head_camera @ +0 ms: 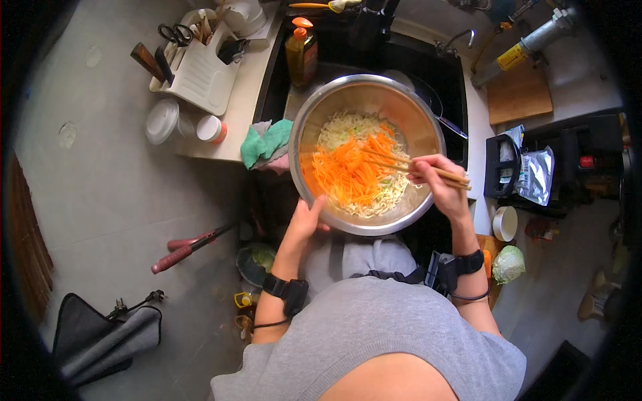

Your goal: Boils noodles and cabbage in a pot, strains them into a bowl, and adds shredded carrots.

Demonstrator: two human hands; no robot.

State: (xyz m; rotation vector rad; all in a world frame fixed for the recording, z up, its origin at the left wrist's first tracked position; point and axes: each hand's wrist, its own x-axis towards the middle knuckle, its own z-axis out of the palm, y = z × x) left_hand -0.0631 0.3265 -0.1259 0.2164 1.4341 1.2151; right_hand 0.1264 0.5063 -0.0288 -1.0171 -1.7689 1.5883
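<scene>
A wide stainless steel bowl (368,229) is in front of me, at the near side of a black sink. Inside it, shredded carrot (351,173) lies over pale shreds (346,125) that look like cabbage. My left hand (307,218) grips the bowl's near left rim, thumb on top and fingers beneath. In my right hand (439,180) is a pair of wooden chopsticks (451,179), held over the bowl's right side. Their tips reach into the carrot near the middle of the heap.
Green and pink cloths (268,145) hang at the counter edge left of the bowl. A pump bottle (302,52) stands behind it. Farther left is a white knife and utensil rack (205,75). To the right are a foil pouch (536,175) and a cut cabbage (509,264).
</scene>
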